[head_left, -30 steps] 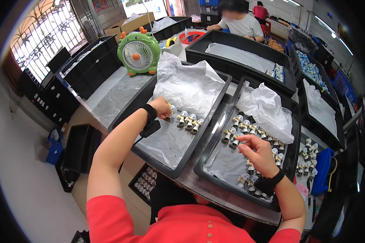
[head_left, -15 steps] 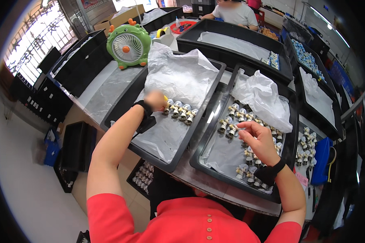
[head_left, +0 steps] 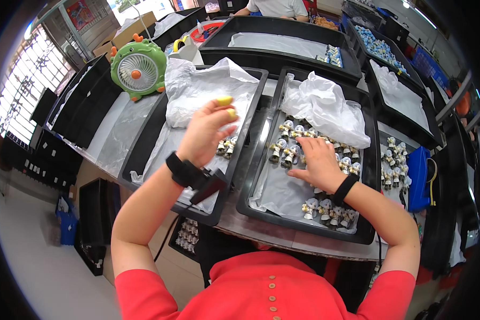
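Small white-and-gold figurines [head_left: 290, 152] stand in a loose cluster in the middle of the right black tray [head_left: 261, 210], and the right hand [head_left: 319, 162] lies flat over them, fingers stretched toward eleven o'clock, fingertips touching the nearest pieces; whether it pinches one I cannot tell. More figurines [head_left: 330, 210] wait in a row at five o'clock from that hand, near the tray's front wall. At nine o'clock, the left hand [head_left: 208, 130] is lifted above the left black tray [head_left: 144, 154], fingers loosely curled, yellow finger cots [head_left: 225, 101] on two tips, nothing visibly gripped. Just below it a short line of figurines [head_left: 225, 146] stands on the white paper lining [head_left: 197, 90]. A black wrist strap [head_left: 182, 169] rides the left wrist, a black band [head_left: 345, 188] the right. Crumpled white paper [head_left: 325, 106] is heaped at twelve o'clock in the right tray. For a clean pick, I would judge it best to take one figurine by its body with the fingertips, lift straight up so its neighbours stay standing, and set it upright in line. Further out on the bench, a green desk fan [head_left: 137, 69] sits at ten o'clock, and more black trays [head_left: 282, 50] stretch toward another person [head_left: 276, 6] at twelve.
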The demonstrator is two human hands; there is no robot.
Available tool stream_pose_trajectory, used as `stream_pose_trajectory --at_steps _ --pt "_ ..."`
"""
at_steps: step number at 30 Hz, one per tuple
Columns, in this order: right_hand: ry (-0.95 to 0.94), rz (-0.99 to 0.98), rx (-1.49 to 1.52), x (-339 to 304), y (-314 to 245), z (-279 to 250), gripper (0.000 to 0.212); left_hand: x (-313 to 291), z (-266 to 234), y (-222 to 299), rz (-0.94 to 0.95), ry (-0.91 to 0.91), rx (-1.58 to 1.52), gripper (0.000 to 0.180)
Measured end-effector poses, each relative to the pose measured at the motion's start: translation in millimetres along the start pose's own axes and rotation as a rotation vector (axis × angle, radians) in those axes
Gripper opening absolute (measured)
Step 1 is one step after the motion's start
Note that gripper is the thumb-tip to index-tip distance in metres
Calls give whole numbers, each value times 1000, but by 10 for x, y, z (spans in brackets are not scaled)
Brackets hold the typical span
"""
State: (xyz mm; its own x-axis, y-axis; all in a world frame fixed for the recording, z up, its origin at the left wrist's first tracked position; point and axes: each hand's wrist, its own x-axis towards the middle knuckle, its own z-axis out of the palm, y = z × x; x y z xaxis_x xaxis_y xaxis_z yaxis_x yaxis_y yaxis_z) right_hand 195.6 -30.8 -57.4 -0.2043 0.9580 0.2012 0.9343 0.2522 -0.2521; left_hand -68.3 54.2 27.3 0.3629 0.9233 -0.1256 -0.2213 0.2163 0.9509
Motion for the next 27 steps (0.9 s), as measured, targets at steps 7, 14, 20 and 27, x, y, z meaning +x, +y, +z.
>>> stream_pose_trajectory --at_steps 7,14,20,27 --pt "-75 30 -96 208 -117 68 77 -148 625 -278 -64 -149 -196 33" --pt "59 -59 525 145 -208 -318 79 42 513 -577 -146 -71 -159 32" --pt "201 -85 682 91 -318 -456 91 -11 545 -543 -213 -262 -215 47" --pt "200 -111 837 101 -229 -381 95 -42 574 -601 -117 -270 -190 54"
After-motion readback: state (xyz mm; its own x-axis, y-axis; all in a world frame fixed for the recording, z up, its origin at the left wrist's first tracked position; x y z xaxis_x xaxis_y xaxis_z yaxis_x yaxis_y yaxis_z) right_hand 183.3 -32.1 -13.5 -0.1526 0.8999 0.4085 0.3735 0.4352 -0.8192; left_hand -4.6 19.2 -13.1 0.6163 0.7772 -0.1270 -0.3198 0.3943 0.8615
